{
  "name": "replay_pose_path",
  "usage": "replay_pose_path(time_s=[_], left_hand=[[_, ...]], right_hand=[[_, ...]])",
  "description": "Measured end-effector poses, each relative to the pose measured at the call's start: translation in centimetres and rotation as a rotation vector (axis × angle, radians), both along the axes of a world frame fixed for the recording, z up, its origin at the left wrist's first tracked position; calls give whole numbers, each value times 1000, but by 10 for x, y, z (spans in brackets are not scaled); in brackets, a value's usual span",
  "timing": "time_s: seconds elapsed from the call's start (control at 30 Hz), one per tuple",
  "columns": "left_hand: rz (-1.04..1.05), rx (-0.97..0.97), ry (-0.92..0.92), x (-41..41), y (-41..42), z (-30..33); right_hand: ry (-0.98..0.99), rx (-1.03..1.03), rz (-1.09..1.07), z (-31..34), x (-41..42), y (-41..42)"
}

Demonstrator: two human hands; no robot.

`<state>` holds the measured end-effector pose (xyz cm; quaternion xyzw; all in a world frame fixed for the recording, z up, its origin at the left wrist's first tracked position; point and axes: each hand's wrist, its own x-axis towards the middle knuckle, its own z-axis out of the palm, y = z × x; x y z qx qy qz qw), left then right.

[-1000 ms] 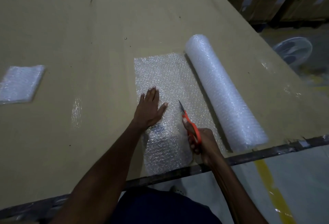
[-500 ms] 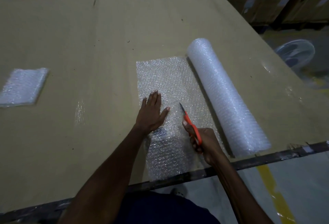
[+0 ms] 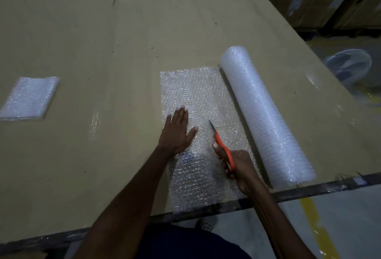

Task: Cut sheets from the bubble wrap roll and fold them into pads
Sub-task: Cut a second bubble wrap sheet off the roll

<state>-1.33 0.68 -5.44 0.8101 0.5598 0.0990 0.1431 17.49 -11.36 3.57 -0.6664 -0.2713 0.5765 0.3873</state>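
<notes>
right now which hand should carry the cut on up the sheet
Right. The right hand already grips the orange scissors, blades pointing up the unrolled sheet; the left hand lies flat, pinning it.

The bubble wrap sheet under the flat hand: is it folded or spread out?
Spread out. The sheet lies flat on the table beside the roll, left hand pressing it.

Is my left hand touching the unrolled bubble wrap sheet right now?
Touching. The head view shows the left hand lying flat, fingers straight, on the unrolled sheet, with no gap visible under the palm or fingers.
</notes>
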Motion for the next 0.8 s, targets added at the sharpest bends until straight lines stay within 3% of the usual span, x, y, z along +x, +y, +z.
replay_pose_path(time_s=[0.17,0.37,0.47,0.6,0.8], left_hand=[[11,-17,-67,-4,7,4],[77,123,-202,-8,33,17],[41,152,-136,-3,50,19],[-7,52,13,-5,67,9],[-16,51,27,-9,66,-2]], right_hand=[[12,-1,-4,6,0,4],[16,-28,15,5,0,10],[19,-40,13,4,0,11],[31,-20,11,4,-3,21],[-2,-43,4,-2,-1,27]])
